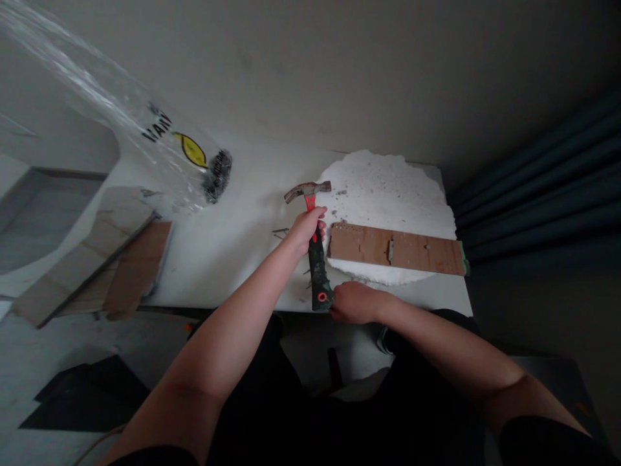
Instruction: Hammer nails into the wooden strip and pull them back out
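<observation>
My left hand grips the upper shaft of a claw hammer with a red and black handle; its rusty head points away from me. My right hand rests on the white table near the front edge, right beside the hammer's handle end, fingers curled; I cannot see anything in it. To the right a brown wooden board lies flat across a white foam slab. A few nails lie on the table just left of my left hand.
A clear plastic bag with a yellow label and a dark clump inside lies at the table's back left. Wooden planks are stacked at the left edge. A dark curtain hangs at the right. A wall stands behind.
</observation>
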The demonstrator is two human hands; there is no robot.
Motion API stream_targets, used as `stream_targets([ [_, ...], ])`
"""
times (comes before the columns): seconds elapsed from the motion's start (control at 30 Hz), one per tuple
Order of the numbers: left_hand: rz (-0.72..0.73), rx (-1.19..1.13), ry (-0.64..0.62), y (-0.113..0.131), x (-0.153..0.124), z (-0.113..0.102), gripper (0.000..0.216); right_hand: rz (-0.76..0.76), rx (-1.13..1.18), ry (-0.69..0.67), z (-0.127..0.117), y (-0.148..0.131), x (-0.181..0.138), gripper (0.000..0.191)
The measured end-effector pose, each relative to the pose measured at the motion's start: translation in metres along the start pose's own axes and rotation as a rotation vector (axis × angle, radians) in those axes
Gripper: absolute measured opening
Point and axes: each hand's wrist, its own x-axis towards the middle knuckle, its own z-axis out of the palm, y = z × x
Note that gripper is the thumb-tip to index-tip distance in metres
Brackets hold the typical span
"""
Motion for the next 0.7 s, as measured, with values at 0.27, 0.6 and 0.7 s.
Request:
stream_targets([
  [0.27,-0.003,0.011,0.001,0.000,-0.001,0.002,0.020,0.097,0.047,0.168,0.035,0.005,0.042,0.021],
  [0.6,-0.001,0.035,0.001,0.001,-0.001,0.000,0.020,0.281,-0.015,0.162,0.052,0.001,0.062,0.033],
  [0.7,0.013,0.027,-0.002,0.000,-0.001,-0.001,0.020,0.290,-0.018,0.155,0.042,-0.001,0.058,0.034],
])
